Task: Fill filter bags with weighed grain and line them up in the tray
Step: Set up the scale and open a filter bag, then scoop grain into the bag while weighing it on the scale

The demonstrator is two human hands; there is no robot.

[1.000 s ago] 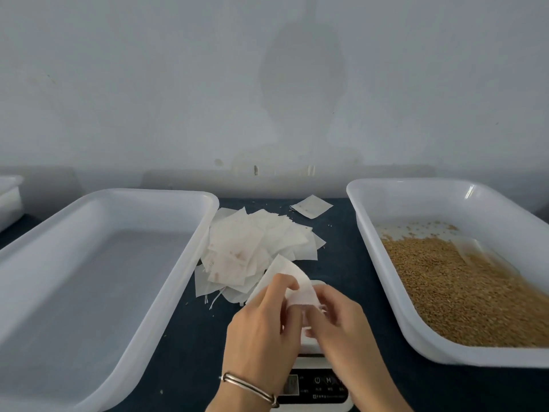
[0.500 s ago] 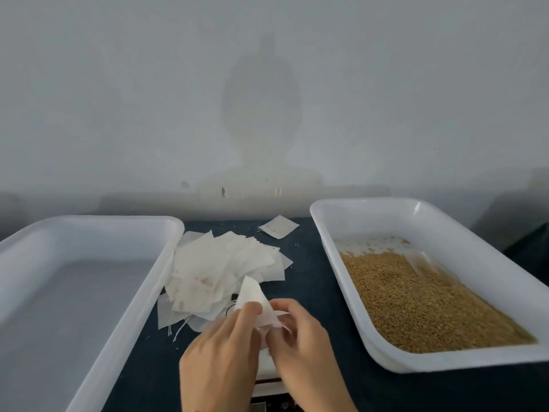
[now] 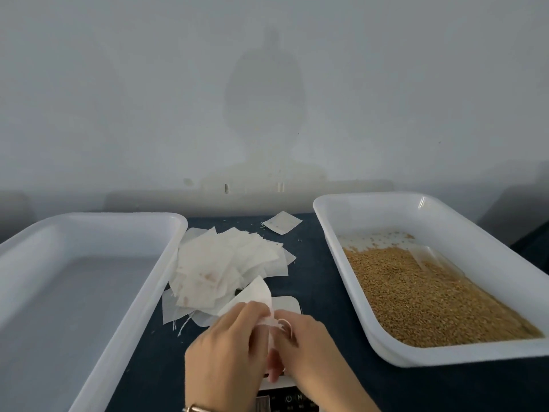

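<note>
Seen from the head camera, looking down on a dark blue table point(image 3: 320, 281) against a pale wall: two bare hands meet low in the middle, over a small white scale point(image 3: 286, 304); the left hand point(image 3: 228, 355) pinches one edge of a single white filter bag point(image 3: 255, 295) between thumb and fingertips; the right hand point(image 3: 309, 349) pinches the bag's other edge, just beside the left, its fingers curled in; the bag's free corner sticks up and away from the person, and a loop of thin white string point(image 3: 286, 325) hangs at the right fingertips; a metal bracelet point(image 3: 196, 408) circles the left wrist at the bottom edge of the view. Just beyond the hands lies a loose, fanned heap of empty bags point(image 3: 225, 263), touching the side of a white tray point(image 3: 124, 316) on the left, which has nothing in it; one stray bag point(image 3: 282, 223) lies apart, farther back near the wall. On the right sits a second white tray point(image 3: 335, 233), holding a bed of golden-brown grain point(image 3: 421, 295) that covers most of its floor, with the far end bare but for scattered kernels; a clear plastic scoop point(image 3: 427, 257) lies half sunk in the grain.
</note>
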